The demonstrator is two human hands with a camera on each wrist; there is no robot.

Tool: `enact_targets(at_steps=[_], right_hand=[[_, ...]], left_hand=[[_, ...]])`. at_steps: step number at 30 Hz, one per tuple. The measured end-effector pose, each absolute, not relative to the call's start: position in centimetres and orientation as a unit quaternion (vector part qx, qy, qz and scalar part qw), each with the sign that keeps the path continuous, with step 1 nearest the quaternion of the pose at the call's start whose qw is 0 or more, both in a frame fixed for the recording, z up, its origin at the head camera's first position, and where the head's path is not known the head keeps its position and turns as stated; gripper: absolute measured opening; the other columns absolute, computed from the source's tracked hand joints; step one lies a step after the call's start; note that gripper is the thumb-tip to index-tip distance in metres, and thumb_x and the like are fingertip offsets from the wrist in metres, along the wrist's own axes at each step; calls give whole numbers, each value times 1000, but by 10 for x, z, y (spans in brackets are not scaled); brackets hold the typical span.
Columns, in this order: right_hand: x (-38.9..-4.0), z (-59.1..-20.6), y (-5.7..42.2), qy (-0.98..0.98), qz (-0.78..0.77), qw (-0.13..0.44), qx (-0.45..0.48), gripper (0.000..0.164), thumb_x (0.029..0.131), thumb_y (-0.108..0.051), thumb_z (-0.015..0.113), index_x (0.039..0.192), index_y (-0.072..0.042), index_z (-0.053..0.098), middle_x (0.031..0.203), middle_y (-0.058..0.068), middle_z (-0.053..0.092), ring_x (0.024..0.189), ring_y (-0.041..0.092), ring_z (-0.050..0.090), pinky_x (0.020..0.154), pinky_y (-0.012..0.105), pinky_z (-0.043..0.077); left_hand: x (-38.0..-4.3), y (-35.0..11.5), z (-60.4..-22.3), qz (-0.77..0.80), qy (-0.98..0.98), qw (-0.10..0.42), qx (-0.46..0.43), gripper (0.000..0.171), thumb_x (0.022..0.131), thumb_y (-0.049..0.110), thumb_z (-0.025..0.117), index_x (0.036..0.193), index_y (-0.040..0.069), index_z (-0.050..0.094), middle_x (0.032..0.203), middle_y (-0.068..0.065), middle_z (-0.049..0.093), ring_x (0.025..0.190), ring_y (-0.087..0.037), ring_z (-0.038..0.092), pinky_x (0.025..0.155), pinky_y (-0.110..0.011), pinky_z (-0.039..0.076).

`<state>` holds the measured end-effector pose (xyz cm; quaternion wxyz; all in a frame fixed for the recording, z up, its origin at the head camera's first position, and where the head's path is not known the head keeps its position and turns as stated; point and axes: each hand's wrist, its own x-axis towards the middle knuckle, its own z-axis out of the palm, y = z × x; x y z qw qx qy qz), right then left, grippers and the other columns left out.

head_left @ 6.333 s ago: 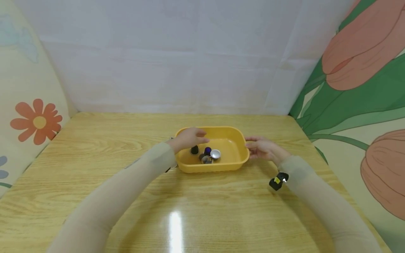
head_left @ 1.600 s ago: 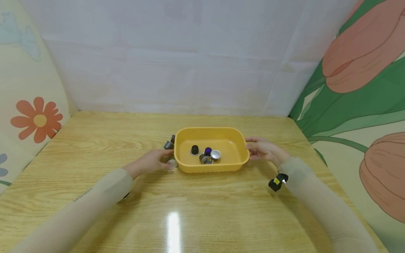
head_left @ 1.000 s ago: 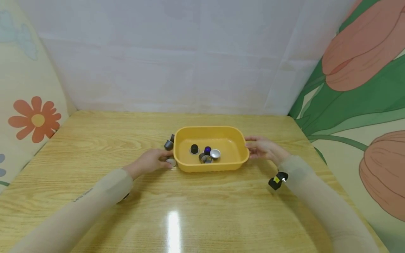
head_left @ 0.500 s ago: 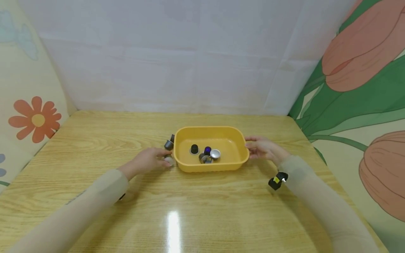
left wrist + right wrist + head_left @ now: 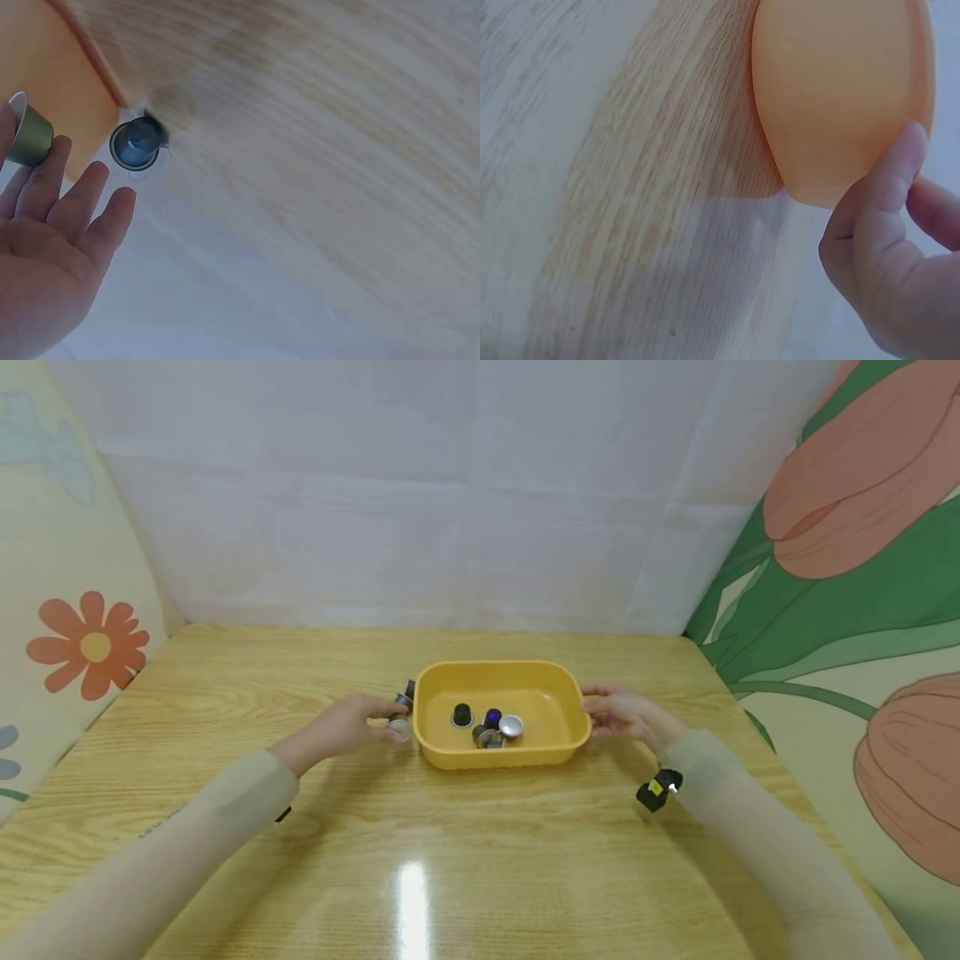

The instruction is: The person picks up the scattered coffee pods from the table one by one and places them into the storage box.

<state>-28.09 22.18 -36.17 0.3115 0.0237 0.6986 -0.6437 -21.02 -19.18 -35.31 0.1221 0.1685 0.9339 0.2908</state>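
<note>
Beside the yellow tub (image 5: 502,760), the left grip (image 5: 343,725) pinches a green capsule (image 5: 34,139), apparently between fingertips (image 5: 61,147).

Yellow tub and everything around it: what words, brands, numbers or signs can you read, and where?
No readable text in any view.
Left sleeve: a faint mark, perhaps lettering, too blurred to read.
Yellow sticker on the black wrist device: too small to tell if anything is printed.
Coffee capsules and yellow tub: no text visible.
</note>
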Motion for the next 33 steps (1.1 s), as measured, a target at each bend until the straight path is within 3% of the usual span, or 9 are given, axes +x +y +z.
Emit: enact_targets(at_steps=[14, 33], right_hand=[[-283, -363, 222, 694, -646, 316, 31, 52, 101, -1, 45, 149, 4, 24, 82, 3, 59, 66, 12, 58, 62, 24, 56], [-280, -361, 219, 677, -664, 316, 18, 50, 101, 1, 41, 147, 6, 22, 84, 5, 59, 68, 12, 60, 60, 24, 56]], left_hand=[[-211, -190, -329, 287, 935, 112, 178, 57, 90, 29, 70, 137, -1, 54, 135, -26, 52, 125, -43, 48, 100, -57, 41], [-218, -164, -318, 282, 934, 111, 190, 53, 94, 25, 67, 137, -1, 53, 135, -21, 55, 124, -39, 50, 101, -54, 42]])
